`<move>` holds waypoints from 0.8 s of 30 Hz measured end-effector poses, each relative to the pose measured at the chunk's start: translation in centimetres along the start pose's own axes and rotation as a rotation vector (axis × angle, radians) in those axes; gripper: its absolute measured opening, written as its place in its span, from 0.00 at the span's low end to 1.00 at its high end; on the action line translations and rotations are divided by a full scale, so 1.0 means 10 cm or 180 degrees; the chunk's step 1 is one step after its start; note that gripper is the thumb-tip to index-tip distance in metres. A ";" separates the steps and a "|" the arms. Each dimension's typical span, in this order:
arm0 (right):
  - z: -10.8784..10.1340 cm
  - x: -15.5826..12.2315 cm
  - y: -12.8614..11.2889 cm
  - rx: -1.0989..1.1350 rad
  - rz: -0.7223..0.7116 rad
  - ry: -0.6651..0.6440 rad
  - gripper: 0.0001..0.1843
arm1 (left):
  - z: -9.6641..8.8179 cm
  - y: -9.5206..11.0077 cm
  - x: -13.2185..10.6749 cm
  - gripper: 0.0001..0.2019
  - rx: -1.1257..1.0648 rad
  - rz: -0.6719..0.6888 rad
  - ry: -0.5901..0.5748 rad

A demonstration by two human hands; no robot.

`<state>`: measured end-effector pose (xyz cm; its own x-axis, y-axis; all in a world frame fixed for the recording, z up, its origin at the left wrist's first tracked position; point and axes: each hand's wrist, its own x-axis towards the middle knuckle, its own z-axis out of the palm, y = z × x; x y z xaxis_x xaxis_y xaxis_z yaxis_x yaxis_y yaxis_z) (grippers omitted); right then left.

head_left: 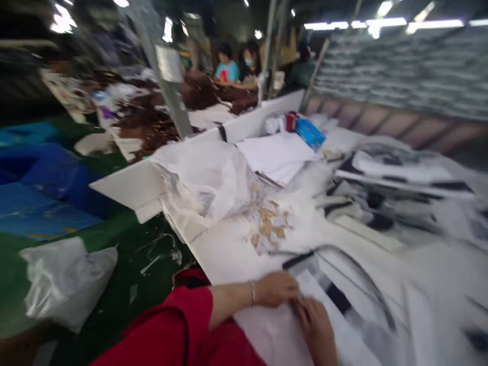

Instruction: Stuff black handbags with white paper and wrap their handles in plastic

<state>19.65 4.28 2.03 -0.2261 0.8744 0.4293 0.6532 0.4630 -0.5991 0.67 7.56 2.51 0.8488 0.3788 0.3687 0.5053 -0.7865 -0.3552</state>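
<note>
Because both hands crowd the upper edge of the white sheet, at the near side of the bench, an uneven pull could crease it. Left hand and right hand meet at the fingers; cannot tell, through blur, how firm the grip is. Curved dark strip, just beyond, might snag. Tan tags and bulky plastic bag crowd the bench farther off.
</note>
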 end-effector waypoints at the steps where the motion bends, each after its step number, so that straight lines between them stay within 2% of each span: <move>1: -0.05 -0.09 -0.01 -0.0108 0.0120 -0.0138 0.04 | -0.04 -0.04 0.04 0.11 -0.0885 -0.0058 -0.0204; 3: -0.10 -0.17 0.01 -0.0428 0.0131 -0.0526 0.08 | -0.04 -0.16 0.14 0.12 -0.2020 -0.0293 -0.0575; 5: -0.11 -0.16 0.03 -0.0653 0.0142 -0.0620 0.09 | -0.04 -0.24 0.24 0.13 -0.2641 -0.0540 -0.0867; 7: -0.10 -0.14 0.03 -0.0758 0.0132 -0.0621 0.09 | -0.08 -0.26 0.32 0.13 -0.2854 -0.0844 -0.1163; 10: -0.07 -0.12 0.00 -0.0845 0.0155 -0.0591 0.10 | -0.13 -0.21 0.40 0.10 -0.2781 -0.1264 -0.1429; 14: -0.09 -0.11 -0.02 -0.0809 0.0210 -0.0588 0.11 | -0.12 -0.18 0.44 0.06 -0.2694 -0.1457 -0.1441; 20: -0.20 -0.06 -0.06 -0.0361 0.0280 -0.0681 0.10 | -0.06 -0.28 0.31 0.06 -0.3233 -0.1093 -0.1286; 24: -0.21 -0.03 -0.07 -0.0301 0.0407 -0.0573 0.13 | -0.07 -0.34 0.30 0.06 -0.3424 -0.1180 -0.1235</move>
<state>20.78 3.35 3.72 -0.2568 0.9407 0.2217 0.7476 0.3387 -0.5713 1.41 10.98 5.42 0.7628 0.6446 -0.0520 0.4970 -0.5330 0.6848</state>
